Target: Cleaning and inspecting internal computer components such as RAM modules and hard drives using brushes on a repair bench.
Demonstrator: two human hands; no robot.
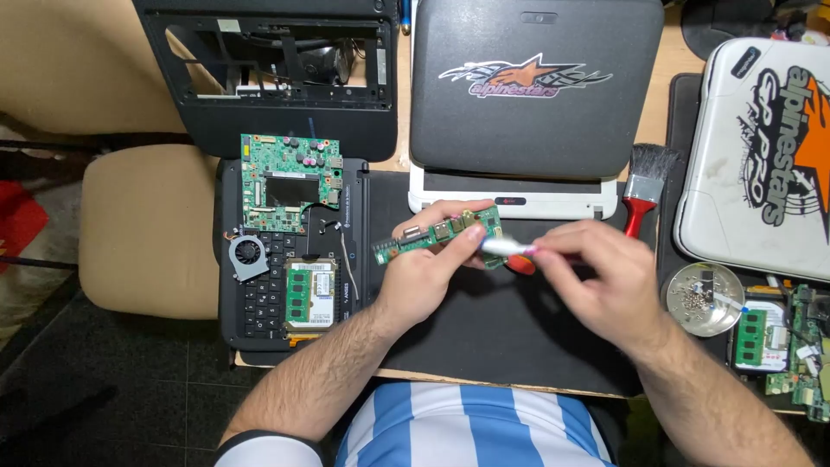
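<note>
Left hand [424, 272] pinching circuit board [432, 233] — right hand [601, 281] brushing it.

A wooden desk [657, 65] is covered by a black mat [484, 329]; a beige chair [147, 229] is set on dark floor tiles [104, 398].

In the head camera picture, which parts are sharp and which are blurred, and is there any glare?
In the head view, the green circuit board in the left hand is fairly sharp; the tool tip held by the right hand is smeared by motion blur; the metal dish and white laptop lid show soft glare; the floor at lower left is dark.
</note>
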